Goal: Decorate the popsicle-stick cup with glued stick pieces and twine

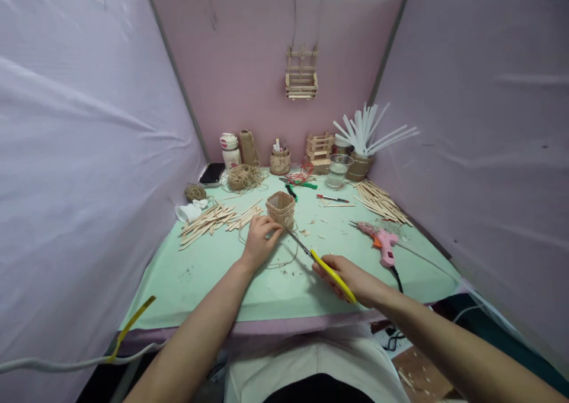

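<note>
A small square basket (280, 208) made of wooden pieces and twine stands upright near the middle of the table. Just in front of it, my left hand (263, 237) has its thumb and fingers pinched on a thin strand of twine (281, 265), which trails loosely over the tabletop. Yellow-handled scissors (331, 274) are in my right hand (341, 275), fingers wrapped round the handles. The scissor tips reach the twine beside my left fingertips, at the basket's lower front. Whether the blades are fully closed is too small to tell.
Wooden sticks (208, 220) lie left, more sticks (383, 201) right. A pink glue gun (384, 240) with a cord rests at the right. Behind are green-handled pliers (306, 185), a pen (332, 198), a water cup (338, 172) and a twine heap (243, 178).
</note>
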Available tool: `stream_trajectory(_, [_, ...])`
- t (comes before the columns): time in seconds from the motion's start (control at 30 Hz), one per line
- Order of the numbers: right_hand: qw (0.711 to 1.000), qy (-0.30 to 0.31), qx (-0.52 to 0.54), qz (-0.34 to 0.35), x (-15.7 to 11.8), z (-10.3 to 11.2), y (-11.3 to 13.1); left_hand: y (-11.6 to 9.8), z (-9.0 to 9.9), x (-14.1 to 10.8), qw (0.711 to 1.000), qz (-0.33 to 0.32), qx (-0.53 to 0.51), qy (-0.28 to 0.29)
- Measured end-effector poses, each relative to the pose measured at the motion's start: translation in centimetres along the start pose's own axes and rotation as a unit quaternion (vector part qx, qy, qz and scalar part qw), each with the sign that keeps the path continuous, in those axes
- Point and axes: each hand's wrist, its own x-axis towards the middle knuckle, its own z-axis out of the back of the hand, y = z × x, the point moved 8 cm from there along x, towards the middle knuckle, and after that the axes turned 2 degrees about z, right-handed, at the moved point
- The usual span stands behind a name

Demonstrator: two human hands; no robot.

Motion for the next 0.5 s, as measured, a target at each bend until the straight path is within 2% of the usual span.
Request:
stream_trajectory(0.13, [1.0,-0.018,-0.025,0.001,-0.6,0.6,-0.4,0.0,0.2,0.0,1.0,0.001,0.0,-0.012])
stream_trajectory(0.2, [0.992,-0.077,-0.095,0.022,-0.8,2.4,-0.4,0.0,0.2,0.1,1.0,0.002,-0.008,-0.012])
stream_trajectory(0.27, [0.962,-0.174,-0.205,0.039,-0.8,4.9,0.0,-0.1,0.1,0.1,1.0,0.0,-0.019,-0.006])
stream_trajectory(0.37, [0.89,-0.289,-0.352,0.019,-0.5,7.8,0.5,-0.1,0.1,0.1,1.0,-0.008,-0.028,-0.004])
stream_trajectory(0.43, [0.853,-0.326,-0.407,-0.004,0.1,8.8,0.8,0.0,0.1,0.1,1.0,-0.009,-0.029,-0.009])
stream_trajectory(0.5, [0.831,-0.339,-0.441,-0.03,0.8,9.2,0.8,0.1,0.2,0.1,1.0,-0.005,-0.028,-0.01])
